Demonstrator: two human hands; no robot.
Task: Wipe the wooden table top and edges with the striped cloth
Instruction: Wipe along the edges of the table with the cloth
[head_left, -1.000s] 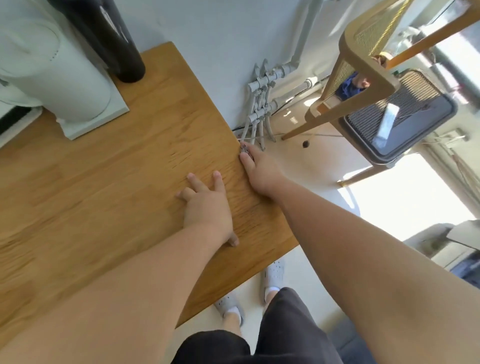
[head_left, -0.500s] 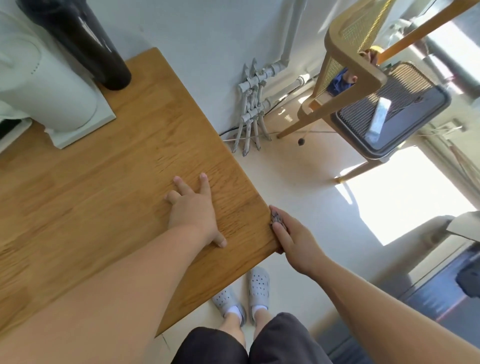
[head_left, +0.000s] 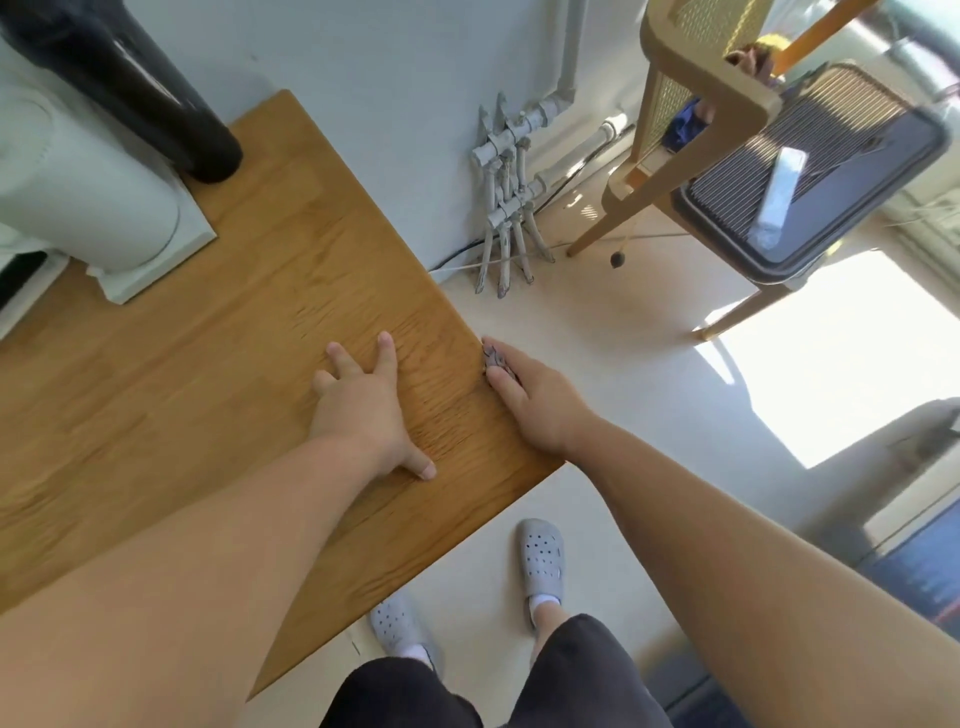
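The left hand lies flat, fingers spread, on the wooden table. The right hand grips the striped cloth against the table's side edge. 1 white oblong item lies on the dark chair seat.

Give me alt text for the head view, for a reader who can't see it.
Seen from above, a person's right hand holds a striped cloth against the side edge of a wooden table, while the left hand rests flat on the top. A white appliance and a black cylinder stand at its far end.
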